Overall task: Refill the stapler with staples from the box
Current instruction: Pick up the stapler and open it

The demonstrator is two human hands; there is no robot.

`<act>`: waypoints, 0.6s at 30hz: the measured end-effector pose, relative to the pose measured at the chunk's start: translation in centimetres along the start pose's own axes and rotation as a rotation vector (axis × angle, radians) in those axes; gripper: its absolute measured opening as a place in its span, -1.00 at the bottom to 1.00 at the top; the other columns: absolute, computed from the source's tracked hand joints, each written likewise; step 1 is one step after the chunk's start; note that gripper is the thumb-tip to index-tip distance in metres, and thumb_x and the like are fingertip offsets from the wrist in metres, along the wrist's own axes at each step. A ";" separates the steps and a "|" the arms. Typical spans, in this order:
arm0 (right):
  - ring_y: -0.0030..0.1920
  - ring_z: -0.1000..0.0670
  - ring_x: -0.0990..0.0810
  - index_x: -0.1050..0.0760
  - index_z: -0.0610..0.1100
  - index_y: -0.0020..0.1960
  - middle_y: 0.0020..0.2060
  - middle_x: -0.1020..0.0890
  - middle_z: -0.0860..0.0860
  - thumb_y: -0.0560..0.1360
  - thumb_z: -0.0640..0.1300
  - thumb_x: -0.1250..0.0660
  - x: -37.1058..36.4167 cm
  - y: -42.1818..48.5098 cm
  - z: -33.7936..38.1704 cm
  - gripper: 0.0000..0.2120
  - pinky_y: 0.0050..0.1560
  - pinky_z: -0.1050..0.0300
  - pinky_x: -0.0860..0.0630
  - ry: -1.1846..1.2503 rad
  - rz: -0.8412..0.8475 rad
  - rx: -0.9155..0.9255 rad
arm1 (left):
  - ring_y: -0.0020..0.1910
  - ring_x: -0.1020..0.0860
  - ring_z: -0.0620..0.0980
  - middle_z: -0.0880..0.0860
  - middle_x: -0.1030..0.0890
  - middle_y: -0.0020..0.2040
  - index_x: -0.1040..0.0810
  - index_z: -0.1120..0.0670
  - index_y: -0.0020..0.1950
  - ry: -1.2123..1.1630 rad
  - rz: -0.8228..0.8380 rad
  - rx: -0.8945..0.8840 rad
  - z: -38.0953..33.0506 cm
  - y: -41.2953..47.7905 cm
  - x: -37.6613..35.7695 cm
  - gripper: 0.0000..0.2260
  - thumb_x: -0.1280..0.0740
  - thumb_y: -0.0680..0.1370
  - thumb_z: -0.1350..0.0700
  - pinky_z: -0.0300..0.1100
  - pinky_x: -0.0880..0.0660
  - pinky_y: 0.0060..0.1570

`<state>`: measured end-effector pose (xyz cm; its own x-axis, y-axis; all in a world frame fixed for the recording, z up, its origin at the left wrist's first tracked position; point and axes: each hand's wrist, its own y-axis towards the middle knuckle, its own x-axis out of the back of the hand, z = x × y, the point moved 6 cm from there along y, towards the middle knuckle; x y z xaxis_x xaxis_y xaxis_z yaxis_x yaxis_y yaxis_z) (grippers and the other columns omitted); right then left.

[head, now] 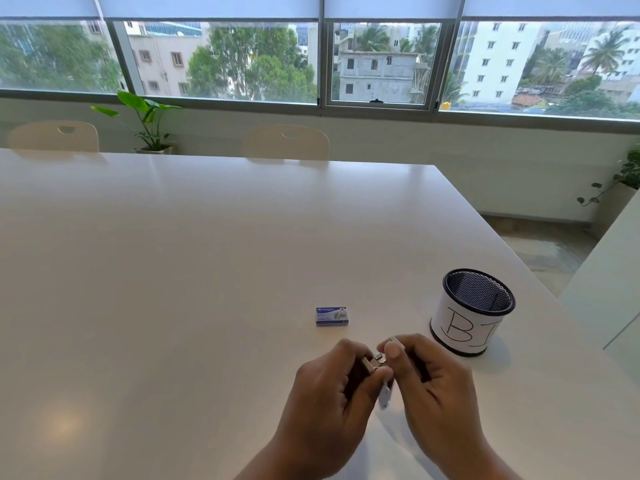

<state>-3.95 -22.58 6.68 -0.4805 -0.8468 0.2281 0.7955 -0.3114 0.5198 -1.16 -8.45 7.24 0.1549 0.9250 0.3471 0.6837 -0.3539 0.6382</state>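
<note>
The left hand (332, 386) and right hand (426, 379) held the small stapler (375, 362) above the bench (173, 271), fingers (346, 355) curled round it. The staple box (331, 316) lay beyond. It seemed best to steady the base and open the top fully before fetching staples.

Office meeting room, upper floor. Large white table (173, 254) with two pale chairs (285, 142) at its far edge; mesh desk cup (472, 311) near right, staple box (331, 316) near centre. Far wall: long window (221, 60) with roller blinds (214, 5) partly down, looking onto buildings and trees; potted plant (147, 123) far left.
</note>
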 end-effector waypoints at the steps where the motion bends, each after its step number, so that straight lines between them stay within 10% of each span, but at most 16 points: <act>1: -0.39 -0.05 -0.59 -0.61 0.01 -0.17 -0.37 -0.65 -0.02 0.50 0.11 -0.28 -0.1 -0.1 0.0 -0.78 -0.42 0.08 -0.52 0.016 -0.005 -0.011 | -0.47 -0.38 -0.32 -0.36 -0.43 -0.37 -0.48 0.05 -0.08 0.010 0.005 -0.010 -0.1 0.1 0.0 -0.89 -0.35 0.60 0.05 -0.55 -0.27 -0.33; 7: -0.52 0.19 -0.43 -0.62 -0.12 -0.21 -0.52 -0.55 0.10 0.55 -0.03 -0.27 -0.8 -0.3 -0.9 -0.74 -0.46 0.45 -0.31 0.079 0.052 -0.089 | -0.46 -0.32 -0.27 -0.17 -0.43 -0.38 -0.47 0.05 -0.09 0.090 -0.011 -0.053 -0.7 0.0 -0.1 -0.81 -0.30 0.62 -0.05 -0.44 -0.29 -0.39; 13: -0.38 -0.03 -0.51 -0.65 -0.17 -0.09 -0.36 -0.64 -0.09 0.51 0.10 -0.30 -1.1 -0.8 -2.4 -0.66 -0.33 0.05 -0.43 0.252 0.026 -0.240 | -0.44 -0.48 -0.08 -0.06 -0.56 -0.35 -0.47 0.08 -0.09 0.152 -0.020 -0.089 -1.1 -0.3 -0.6 -0.79 -0.30 0.62 -0.04 -0.17 -0.47 -0.42; 18: -0.49 0.18 -0.45 -0.65 -0.13 -0.11 -0.48 -0.59 0.06 0.54 0.06 -0.30 -1.2 -1.3 -2.6 -0.71 -0.39 0.22 -0.34 0.180 -0.037 -0.269 | -0.45 -0.43 -0.09 -0.08 -0.52 -0.37 -0.43 0.01 -0.09 0.198 0.000 -0.083 -1.6 -0.2 -0.6 -0.79 -0.23 0.64 -0.09 -0.31 -0.39 -0.44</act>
<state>-3.42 -22.32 3.56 -0.4569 -0.8880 0.0512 0.8593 -0.4257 0.2836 -2.54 -9.14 7.96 0.0061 0.8824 0.4705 0.6213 -0.3720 0.6896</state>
